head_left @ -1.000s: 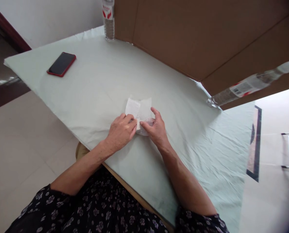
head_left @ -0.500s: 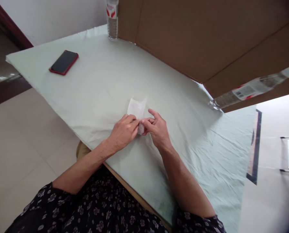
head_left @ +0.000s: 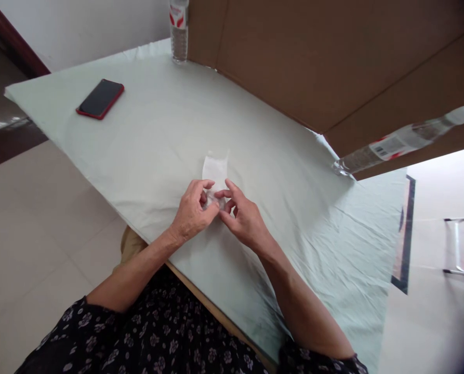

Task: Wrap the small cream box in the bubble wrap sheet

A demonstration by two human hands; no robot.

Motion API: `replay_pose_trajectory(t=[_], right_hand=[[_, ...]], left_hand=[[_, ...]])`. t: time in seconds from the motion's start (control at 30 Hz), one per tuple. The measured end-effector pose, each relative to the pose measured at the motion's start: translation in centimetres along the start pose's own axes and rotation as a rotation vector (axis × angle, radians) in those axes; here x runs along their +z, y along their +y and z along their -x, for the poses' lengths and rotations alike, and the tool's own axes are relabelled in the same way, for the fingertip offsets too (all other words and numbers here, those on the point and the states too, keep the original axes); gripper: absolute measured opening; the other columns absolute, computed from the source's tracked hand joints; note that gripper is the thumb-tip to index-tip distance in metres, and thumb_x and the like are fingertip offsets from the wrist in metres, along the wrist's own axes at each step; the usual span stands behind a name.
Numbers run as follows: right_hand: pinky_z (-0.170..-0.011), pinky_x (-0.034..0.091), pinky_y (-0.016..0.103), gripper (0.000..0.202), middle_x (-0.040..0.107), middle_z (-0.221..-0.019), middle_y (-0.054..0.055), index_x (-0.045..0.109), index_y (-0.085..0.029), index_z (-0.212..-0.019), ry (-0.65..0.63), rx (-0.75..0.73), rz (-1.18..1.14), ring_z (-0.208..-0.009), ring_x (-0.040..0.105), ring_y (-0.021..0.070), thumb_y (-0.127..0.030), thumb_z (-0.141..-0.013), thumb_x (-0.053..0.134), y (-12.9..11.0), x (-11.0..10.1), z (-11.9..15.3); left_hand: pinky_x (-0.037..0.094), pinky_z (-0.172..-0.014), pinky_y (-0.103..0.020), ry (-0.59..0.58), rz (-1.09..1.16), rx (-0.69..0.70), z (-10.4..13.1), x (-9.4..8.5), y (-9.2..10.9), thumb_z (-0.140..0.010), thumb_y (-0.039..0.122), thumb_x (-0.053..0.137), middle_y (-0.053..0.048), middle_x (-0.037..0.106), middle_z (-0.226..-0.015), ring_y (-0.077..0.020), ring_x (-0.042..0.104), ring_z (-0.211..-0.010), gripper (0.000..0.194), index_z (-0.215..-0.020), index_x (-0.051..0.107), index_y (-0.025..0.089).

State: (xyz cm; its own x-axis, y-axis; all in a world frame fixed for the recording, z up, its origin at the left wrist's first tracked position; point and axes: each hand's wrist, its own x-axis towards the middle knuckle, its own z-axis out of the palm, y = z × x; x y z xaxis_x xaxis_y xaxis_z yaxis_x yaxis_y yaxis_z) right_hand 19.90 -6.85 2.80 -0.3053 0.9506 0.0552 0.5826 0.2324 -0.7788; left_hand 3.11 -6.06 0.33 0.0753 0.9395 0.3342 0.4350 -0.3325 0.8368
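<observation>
A small white translucent packet [head_left: 215, 169] lies on the pale green cloth, its far end flat and its near end crumpled between my hands. My left hand [head_left: 195, 208] curls round the left side of the crumpled end, thumb and fingers pressed on it. From the right, my right hand [head_left: 241, 210] has its fingertips on the same end, with the fingers bent. Whatever is inside the near end is too small to make out.
A black phone with a red case [head_left: 101, 98] lies at the far left of the cloth-covered table [head_left: 146, 135]. One clear bottle [head_left: 179, 34] stands beside a brown cardboard panel [head_left: 278, 57]; another bottle [head_left: 395, 144] is at the panel's right end.
My hands have loosened from a tight pinch and their fingers are now more spread around the packet's near end. The packet's far end looks straighter.
</observation>
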Motion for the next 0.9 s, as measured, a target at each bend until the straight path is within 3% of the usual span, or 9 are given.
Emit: replay_pose_trajectory(t=[0.2, 0.37, 0.47, 0.53, 0.6, 0.8, 0.9], right_hand=[[-0.07, 0.055, 0.036, 0.076, 0.071, -0.129, 0.011, 0.03, -0.022, -0.158, -0.009, -0.048, 0.218, -0.082, 0.07, 0.0217, -0.019, -0.086, 0.053, -0.4, 0.2, 0.0], [-0.067, 0.054, 0.034, 0.071, 0.073, -0.127, 0.011, 0.037, -0.02, -0.153, -0.08, -0.06, 0.009, -0.074, 0.068, 0.0168, -0.021, -0.084, 0.054, 0.1, -1.3, -0.5], [-0.067, 0.054, 0.033, 0.056, 0.076, -0.115, 0.008, 0.049, -0.02, -0.143, 0.08, 0.016, -0.132, -0.067, 0.064, 0.0138, -0.026, -0.088, 0.054, 1.1, -1.7, -0.9], [-0.069, 0.054, 0.034, 0.047, 0.077, -0.108, 0.007, 0.055, -0.021, -0.136, 0.227, 0.039, -0.113, -0.07, 0.064, 0.0148, -0.027, -0.089, 0.054, 1.8, -1.5, -1.3], [-0.074, 0.054, 0.035, 0.046, 0.077, -0.107, 0.006, 0.056, -0.022, -0.134, 0.276, 0.011, -0.058, -0.079, 0.066, 0.0171, -0.027, -0.089, 0.054, 2.4, -1.2, -1.8], [-0.086, 0.054, 0.043, 0.051, 0.077, -0.111, 0.008, 0.055, -0.022, -0.14, 0.16, -0.094, 0.076, -0.101, 0.067, 0.0237, -0.024, -0.09, 0.05, 3.6, -0.3, -3.3], [-0.092, 0.054, 0.046, 0.05, 0.078, -0.111, 0.008, 0.057, -0.023, -0.14, 0.137, -0.097, 0.1, -0.104, 0.067, 0.0253, -0.022, -0.091, 0.048, 3.9, -0.2, -3.7]], left_hand=[[0.051, -0.066, -0.025, 0.023, -0.073, -0.024, -0.3, 0.4, 0.5, -0.084, 0.012, 0.064, -0.002, 0.062, -0.096, -0.0094, 0.052, -0.067, 0.02, -0.102, 0.059, 0.018], [0.05, -0.069, -0.027, 0.002, -0.119, -0.007, -0.4, 0.6, 0.5, -0.08, 0.005, 0.062, -0.001, 0.06, -0.091, -0.0105, 0.05, -0.068, 0.017, -0.092, 0.06, 0.017], [0.052, -0.071, -0.028, -0.008, -0.133, 0.003, -0.4, 0.7, 0.4, -0.08, 0.006, 0.062, -0.002, 0.06, -0.093, -0.0115, 0.052, -0.07, 0.016, -0.091, 0.061, 0.017], [0.053, -0.073, -0.029, -0.016, -0.143, 0.015, -0.4, 0.7, 0.3, -0.079, 0.006, 0.062, -0.003, 0.06, -0.094, -0.0123, 0.054, -0.072, 0.017, -0.092, 0.061, 0.018], [0.054, -0.073, -0.029, -0.022, -0.158, 0.024, -0.4, 0.7, 0.3, -0.08, 0.007, 0.061, -0.003, 0.061, -0.097, -0.0126, 0.056, -0.073, 0.019, -0.096, 0.062, 0.018], [0.058, -0.077, -0.029, -0.08, -0.283, 0.175, -0.7, 0.1, 0.3, -0.085, 0.009, 0.055, -0.012, 0.059, -0.134, -0.0156, 0.067, -0.089, 0.037, -0.12, 0.064, 0.019], [0.059, -0.085, -0.032, -0.142, -0.355, 0.281, -1.1, -0.1, 0.1, -0.087, 0.01, 0.053, -0.011, 0.064, -0.132, -0.0197, 0.069, -0.101, 0.034, -0.117, 0.066, 0.019]])
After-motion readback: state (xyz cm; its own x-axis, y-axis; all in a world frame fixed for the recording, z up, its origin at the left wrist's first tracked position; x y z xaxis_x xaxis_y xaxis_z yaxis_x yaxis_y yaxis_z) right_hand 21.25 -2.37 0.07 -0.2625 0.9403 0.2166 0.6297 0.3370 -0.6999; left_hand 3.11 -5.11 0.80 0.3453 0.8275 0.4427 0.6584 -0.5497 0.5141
